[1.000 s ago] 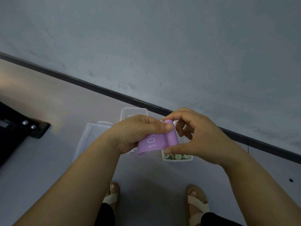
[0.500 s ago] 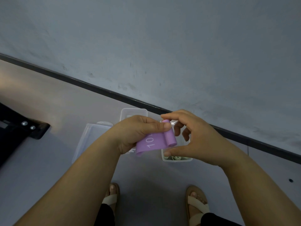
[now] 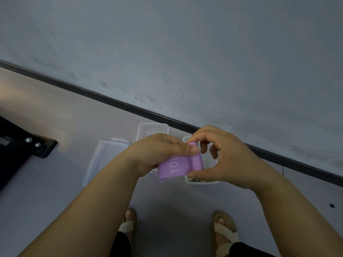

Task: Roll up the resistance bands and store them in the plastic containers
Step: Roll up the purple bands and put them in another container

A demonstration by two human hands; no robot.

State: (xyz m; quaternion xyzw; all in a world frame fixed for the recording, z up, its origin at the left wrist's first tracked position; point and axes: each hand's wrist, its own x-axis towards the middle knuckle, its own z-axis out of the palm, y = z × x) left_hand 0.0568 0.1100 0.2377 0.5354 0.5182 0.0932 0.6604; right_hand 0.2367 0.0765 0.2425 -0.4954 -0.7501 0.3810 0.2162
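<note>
A purple resistance band (image 3: 177, 166) printed with "10" is partly rolled, its roll on the right side. My left hand (image 3: 159, 154) grips the flat part, thumb pressed on the roll's top. My right hand (image 3: 220, 160) pinches the roll between forefinger above and thumb below. Both hands hover above the floor. Below them sit clear plastic containers: an empty one (image 3: 153, 129) behind, and one (image 3: 204, 180) on the right with greenish rolled bands inside, mostly hidden by my right hand.
A clear lid or shallow container (image 3: 104, 160) lies on the floor to the left. A black metal base (image 3: 27, 147) with screws juts in at far left. The wall's dark skirting (image 3: 111, 101) runs diagonally behind. My sandalled feet (image 3: 224, 230) stand below.
The roll has grown slightly and less of the flat purple band shows. Both hands have stayed in nearly the same place.
</note>
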